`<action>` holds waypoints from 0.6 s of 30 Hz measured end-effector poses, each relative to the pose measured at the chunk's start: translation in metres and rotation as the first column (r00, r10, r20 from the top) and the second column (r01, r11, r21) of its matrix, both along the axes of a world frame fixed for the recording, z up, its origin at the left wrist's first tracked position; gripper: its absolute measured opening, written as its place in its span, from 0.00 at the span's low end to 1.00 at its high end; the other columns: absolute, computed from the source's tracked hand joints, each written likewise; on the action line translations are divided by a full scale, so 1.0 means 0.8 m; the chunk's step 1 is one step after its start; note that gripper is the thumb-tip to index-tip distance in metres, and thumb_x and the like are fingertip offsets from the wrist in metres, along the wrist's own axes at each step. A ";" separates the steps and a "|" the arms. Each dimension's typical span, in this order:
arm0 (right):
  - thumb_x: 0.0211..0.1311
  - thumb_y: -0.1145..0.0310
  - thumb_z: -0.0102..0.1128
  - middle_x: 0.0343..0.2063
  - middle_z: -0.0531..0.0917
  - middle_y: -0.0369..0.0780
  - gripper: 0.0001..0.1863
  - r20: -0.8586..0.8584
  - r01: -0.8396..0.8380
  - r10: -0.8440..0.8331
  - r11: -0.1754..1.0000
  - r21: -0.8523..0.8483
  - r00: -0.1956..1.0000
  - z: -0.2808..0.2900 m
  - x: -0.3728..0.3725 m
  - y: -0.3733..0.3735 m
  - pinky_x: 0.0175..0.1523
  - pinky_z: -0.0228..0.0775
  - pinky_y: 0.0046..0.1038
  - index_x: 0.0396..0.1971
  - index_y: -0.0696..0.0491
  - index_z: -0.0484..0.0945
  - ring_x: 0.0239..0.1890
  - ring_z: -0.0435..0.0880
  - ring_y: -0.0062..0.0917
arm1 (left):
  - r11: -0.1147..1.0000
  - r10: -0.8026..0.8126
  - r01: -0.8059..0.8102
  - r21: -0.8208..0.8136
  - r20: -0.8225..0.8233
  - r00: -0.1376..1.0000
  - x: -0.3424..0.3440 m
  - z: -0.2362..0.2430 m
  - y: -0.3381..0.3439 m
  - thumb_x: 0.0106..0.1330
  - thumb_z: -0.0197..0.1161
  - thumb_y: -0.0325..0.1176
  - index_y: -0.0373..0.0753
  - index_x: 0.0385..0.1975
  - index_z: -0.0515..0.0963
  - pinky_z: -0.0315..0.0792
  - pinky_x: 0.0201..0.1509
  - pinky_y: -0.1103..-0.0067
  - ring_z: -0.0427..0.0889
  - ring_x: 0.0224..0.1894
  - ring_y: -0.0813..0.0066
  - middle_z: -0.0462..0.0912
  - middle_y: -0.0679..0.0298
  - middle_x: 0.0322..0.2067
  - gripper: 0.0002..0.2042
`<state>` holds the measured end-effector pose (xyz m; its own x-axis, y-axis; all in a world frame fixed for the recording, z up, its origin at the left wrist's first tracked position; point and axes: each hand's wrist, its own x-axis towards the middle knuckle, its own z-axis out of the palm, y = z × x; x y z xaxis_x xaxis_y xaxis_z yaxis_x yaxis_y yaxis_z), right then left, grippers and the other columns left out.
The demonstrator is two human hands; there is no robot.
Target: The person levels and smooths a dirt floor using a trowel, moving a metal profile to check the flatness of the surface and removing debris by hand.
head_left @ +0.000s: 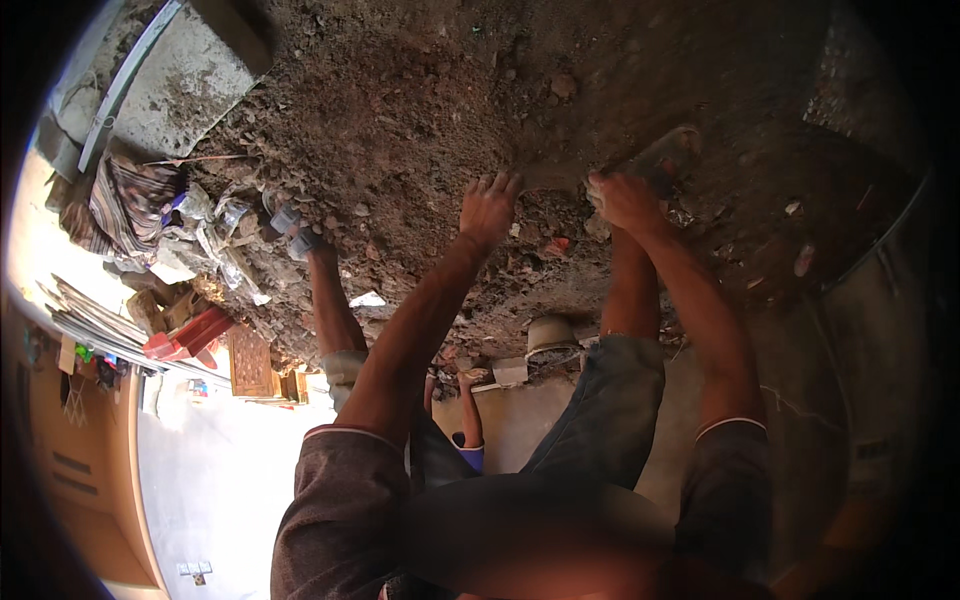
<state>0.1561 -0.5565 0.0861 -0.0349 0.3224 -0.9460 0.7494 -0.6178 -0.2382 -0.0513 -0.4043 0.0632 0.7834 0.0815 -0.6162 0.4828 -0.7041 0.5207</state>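
Note:
Loose brown soil mixed with rubble (400, 120) spreads in front of me. Over it reaches my left hand (489, 208), its dusty fingers stretched forward at the soil surface, with nothing visible in them. My right hand (628, 203) is beside my right lower leg, fingers curled in; what they hold, if anything, is hidden. Just beyond it lies a dark, flat, rounded shape (672, 160), perhaps my right foot in a sandal; I cannot tell. Farther left, my left foot wears a grey sandal (292, 232). A reddish fragment (557, 246) lies between my hands.
Left are a concrete slab (185, 90), striped cloth (135, 205), plastic scraps (228, 255), a red object (190, 335) and a carved wooden panel (252, 360). Behind my legs are a pale rounded container (552, 335), a white block (510, 372) and another person's arm (470, 415).

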 end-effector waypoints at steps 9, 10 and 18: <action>0.50 0.62 0.62 0.40 0.78 0.48 0.24 0.199 0.269 -0.331 0.920 0.285 0.922 -0.043 0.092 0.092 0.43 0.73 0.38 0.48 0.56 0.71 0.39 0.79 0.42 | 0.963 0.029 -0.113 0.243 0.325 0.945 0.168 -0.037 0.151 0.58 0.56 0.30 0.52 0.46 0.72 0.69 0.43 0.68 0.72 0.42 0.60 0.74 0.64 0.36 0.16; 0.50 0.62 0.61 0.40 0.78 0.49 0.24 0.204 0.278 -0.331 0.928 0.249 0.921 -0.049 0.089 0.085 0.43 0.73 0.38 0.47 0.56 0.71 0.40 0.79 0.41 | 0.971 0.047 -0.109 0.212 0.278 0.959 0.160 -0.037 0.138 0.58 0.55 0.30 0.50 0.47 0.71 0.68 0.46 0.69 0.71 0.44 0.62 0.73 0.64 0.37 0.16; 0.53 0.60 0.58 0.29 0.78 0.49 0.18 -0.141 0.293 -0.295 0.955 -0.032 0.945 0.024 0.010 0.034 0.37 0.68 0.39 0.37 0.60 0.72 0.31 0.78 0.40 | 0.998 -0.003 0.000 -0.059 -0.056 0.998 -0.005 0.009 0.018 0.53 0.59 0.29 0.47 0.44 0.71 0.65 0.48 0.69 0.69 0.48 0.64 0.72 0.63 0.41 0.17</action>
